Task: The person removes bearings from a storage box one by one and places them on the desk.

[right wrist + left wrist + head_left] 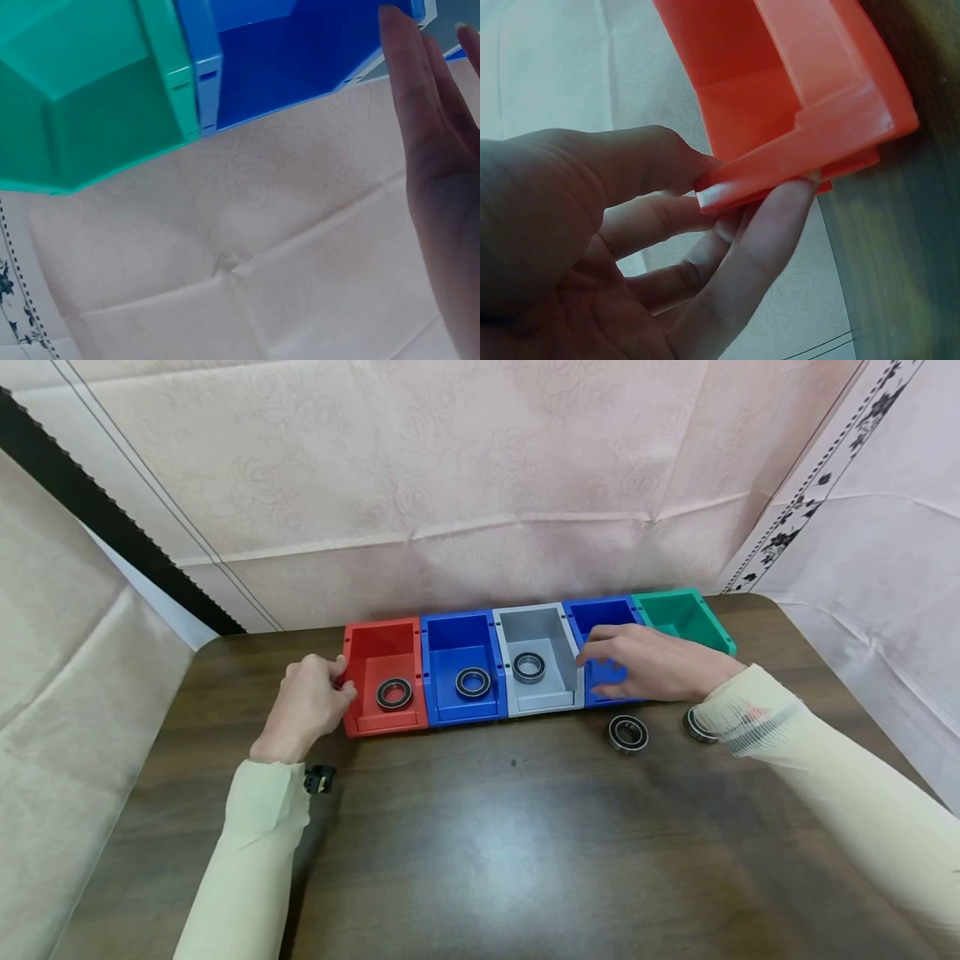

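Note:
Five-part row of joined plastic bins: a red bin (pixel 382 647) at left, a blue bin (pixel 456 637), a grey bin (pixel 534 627), a second blue bin (pixel 600 612) and a green bin (pixel 678 610). My left hand (pixel 306 706) pinches the red bin's outer edge between thumb and fingers. Above the second blue bin hovers my right hand (pixel 656 662), fingers loosely bent and nothing seen in them; its fingertips are near the grey bin's side. One ball bearing (pixel 393 707) lies in the red bin, another bearing (pixel 472 695) in the first blue bin, a third bearing (pixel 529 680) in the grey bin.
On the brown table (pixel 450 827), a loose bearing (pixel 628 747) lies in front of the second blue bin. Farther right, another bearing (pixel 697 732) is partly hidden by my right sleeve. A pale patterned cloth (pixel 465 468) hangs behind the bins.

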A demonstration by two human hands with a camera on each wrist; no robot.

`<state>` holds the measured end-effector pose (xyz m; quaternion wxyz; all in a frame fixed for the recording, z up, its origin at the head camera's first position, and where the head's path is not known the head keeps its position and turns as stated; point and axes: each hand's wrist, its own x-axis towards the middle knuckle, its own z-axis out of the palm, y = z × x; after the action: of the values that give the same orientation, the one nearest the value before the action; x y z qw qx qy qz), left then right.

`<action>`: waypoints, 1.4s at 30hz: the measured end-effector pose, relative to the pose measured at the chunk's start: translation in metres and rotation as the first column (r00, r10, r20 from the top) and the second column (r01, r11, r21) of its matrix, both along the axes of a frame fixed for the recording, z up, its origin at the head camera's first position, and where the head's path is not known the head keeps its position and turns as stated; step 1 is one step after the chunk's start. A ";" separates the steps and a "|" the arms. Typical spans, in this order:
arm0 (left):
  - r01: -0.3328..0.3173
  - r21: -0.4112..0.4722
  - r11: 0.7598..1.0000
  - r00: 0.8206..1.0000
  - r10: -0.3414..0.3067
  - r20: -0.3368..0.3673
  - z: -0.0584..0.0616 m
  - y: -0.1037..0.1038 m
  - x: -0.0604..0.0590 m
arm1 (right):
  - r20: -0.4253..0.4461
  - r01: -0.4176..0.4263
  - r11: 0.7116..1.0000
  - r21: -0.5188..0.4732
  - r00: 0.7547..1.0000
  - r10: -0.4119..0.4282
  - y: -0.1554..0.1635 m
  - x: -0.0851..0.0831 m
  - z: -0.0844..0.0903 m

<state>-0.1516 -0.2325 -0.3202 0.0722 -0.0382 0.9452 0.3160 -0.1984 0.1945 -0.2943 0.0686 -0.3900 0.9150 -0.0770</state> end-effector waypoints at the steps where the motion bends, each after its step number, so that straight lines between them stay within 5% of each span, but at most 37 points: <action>1: 0.000 -0.001 1.000 1.000 0.000 0.001 0.000 0.000 0.000 | -0.007 -0.005 1.000 -0.006 1.000 0.005 -0.003 -0.002 0.000; 18: -0.007 -0.014 1.000 1.000 0.007 0.001 -0.001 -0.001 0.000 | 0.014 0.025 0.999 0.024 1.000 -0.025 -0.047 -0.023 -0.003; 35: -0.002 -0.017 1.000 1.000 0.002 0.000 0.000 0.000 -0.001 | 0.060 0.001 0.991 0.130 0.998 -0.009 -0.076 -0.042 -0.029; 42: -0.004 -0.015 1.000 1.000 0.004 0.004 0.001 0.001 -0.001 | 0.086 0.068 0.984 0.165 0.993 -0.083 -0.088 -0.045 -0.039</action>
<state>-0.1524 -0.2318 -0.3195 0.0731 -0.0414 0.9474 0.3087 -0.2439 0.1066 -0.3330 0.1396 -0.3443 0.9281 -0.0229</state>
